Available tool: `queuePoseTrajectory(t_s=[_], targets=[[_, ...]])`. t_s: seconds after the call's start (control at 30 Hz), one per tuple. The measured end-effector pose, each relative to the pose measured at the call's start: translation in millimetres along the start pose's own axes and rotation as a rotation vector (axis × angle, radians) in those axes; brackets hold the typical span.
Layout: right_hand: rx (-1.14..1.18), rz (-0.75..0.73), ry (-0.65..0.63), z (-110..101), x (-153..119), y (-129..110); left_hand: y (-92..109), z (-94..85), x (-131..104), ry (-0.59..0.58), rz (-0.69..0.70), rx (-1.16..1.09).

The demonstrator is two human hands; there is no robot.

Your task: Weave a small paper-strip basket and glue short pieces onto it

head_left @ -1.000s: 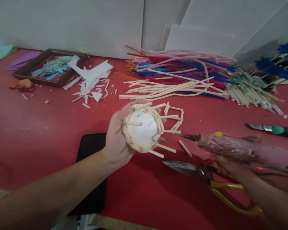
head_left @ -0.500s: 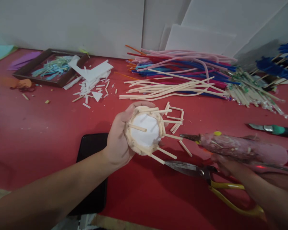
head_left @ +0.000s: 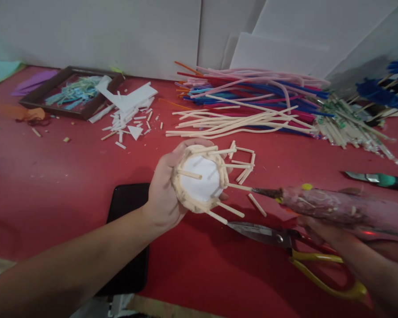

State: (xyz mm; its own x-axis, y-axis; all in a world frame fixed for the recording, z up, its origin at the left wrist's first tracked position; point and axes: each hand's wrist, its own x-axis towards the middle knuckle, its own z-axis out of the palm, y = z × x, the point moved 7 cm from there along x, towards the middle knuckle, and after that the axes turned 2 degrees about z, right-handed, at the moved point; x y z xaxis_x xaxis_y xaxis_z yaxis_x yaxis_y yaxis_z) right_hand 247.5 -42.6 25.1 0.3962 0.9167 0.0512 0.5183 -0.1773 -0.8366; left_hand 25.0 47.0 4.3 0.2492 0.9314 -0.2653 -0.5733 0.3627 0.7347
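Observation:
Wrapped round a small round basket frame, my left hand (head_left: 164, 185) keeps it above the table. This basket frame (head_left: 182, 194) has a white disc base (head_left: 204, 183), a cream rim and several short sticks standing out of it. My right hand (head_left: 334, 238) grips a pink, glue-smeared hot glue gun (head_left: 341, 207) with a small red light. Its dark nozzle (head_left: 267, 192) points left, at or very near the tip of one stick (head_left: 239, 187). Beneath lie yellow-handled scissors (head_left: 318, 256), one blade close to the lowest stick.
Short cut sticks (head_left: 243, 163) lie behind the basket frame. Farther back are cream stems (head_left: 232, 123), coloured stems (head_left: 252, 84) and wrapped sticks (head_left: 348, 126). A utility knife (head_left: 378, 179) is at right. Paper scraps (head_left: 132, 101), a brown frame (head_left: 82, 114) and a black phone (head_left: 128, 247) are leftward.
The glue gun has shifted slightly right, its nozzle staying around the same stick's tip. My left hand and the basket frame hold almost the same place.

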Motion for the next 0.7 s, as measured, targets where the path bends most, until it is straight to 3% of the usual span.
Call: queuePoseTrajectory(t_s=[0.13, 0.7], targets=[[-0.032, -0.079, -0.020, 0.9, -0.4, -3.7, -1.3, 0.4, -0.3, 0.018, -0.020, 0.007], [-0.057, -0.130, -0.004, -2.2, -0.6, -1.1, -3.2, 0.9, 1.1, -0.076, -0.001, -0.001]])
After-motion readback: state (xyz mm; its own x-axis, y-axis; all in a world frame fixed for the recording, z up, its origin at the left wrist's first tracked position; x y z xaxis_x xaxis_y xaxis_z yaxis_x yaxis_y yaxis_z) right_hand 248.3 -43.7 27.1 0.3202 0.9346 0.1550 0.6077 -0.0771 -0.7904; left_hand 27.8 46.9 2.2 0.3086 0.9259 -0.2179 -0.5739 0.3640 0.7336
